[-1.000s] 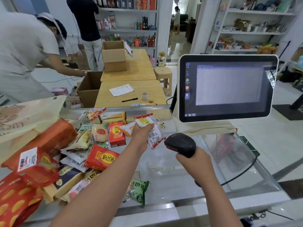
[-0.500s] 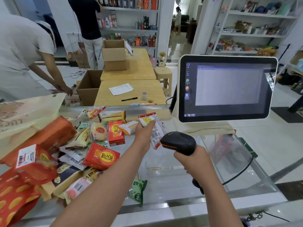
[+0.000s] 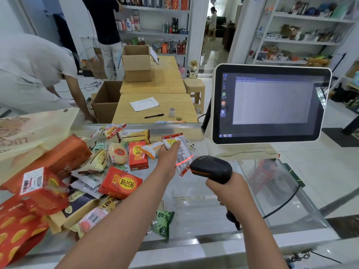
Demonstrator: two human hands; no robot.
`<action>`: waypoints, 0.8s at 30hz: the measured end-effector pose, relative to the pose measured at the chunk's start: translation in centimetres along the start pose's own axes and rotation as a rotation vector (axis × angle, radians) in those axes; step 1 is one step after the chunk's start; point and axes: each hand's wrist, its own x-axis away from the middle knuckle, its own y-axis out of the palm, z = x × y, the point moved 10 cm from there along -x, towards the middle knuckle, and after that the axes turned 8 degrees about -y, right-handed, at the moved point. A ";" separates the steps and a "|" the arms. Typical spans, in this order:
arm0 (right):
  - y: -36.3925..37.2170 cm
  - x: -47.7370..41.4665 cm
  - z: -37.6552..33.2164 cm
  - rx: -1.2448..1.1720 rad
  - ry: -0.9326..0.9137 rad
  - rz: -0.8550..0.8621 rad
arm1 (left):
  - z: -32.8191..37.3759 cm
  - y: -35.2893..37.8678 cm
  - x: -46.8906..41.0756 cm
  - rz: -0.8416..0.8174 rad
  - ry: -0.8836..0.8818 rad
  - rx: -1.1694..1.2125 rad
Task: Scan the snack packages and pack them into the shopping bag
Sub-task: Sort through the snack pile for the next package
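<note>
My left hand (image 3: 168,156) holds a white snack packet with red trim (image 3: 182,154) upright above the glass counter (image 3: 204,216), barcode side toward the scanner. My right hand (image 3: 230,188) grips a black handheld barcode scanner (image 3: 210,168) pointed at the packet from close by. A red scan line lies across the packet's barcode. A pile of snack packages (image 3: 83,177) covers the counter's left half. A beige shopping bag (image 3: 29,133) lies at the far left behind the pile.
A white point-of-sale screen (image 3: 270,102) stands at the right rear of the counter. The scanner's black cable (image 3: 285,202) trails right across the glass. A green packet (image 3: 163,224) lies near the front edge. Beyond the counter are wooden tables, cardboard boxes and two people.
The scanner has moved closer to the packet, and a red scan line now shows on its barcode. My left hand tilted the packet toward the scanner.
</note>
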 end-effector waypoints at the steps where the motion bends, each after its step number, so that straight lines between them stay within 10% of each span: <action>1: 0.0 0.0 0.1 -0.001 0.002 0.000 | 0.0 0.0 0.0 0.000 0.000 0.005; 24: 0.3 0.6 -0.3 -0.014 -0.035 -0.011 | 0.5 0.1 1.5 0.001 0.029 0.045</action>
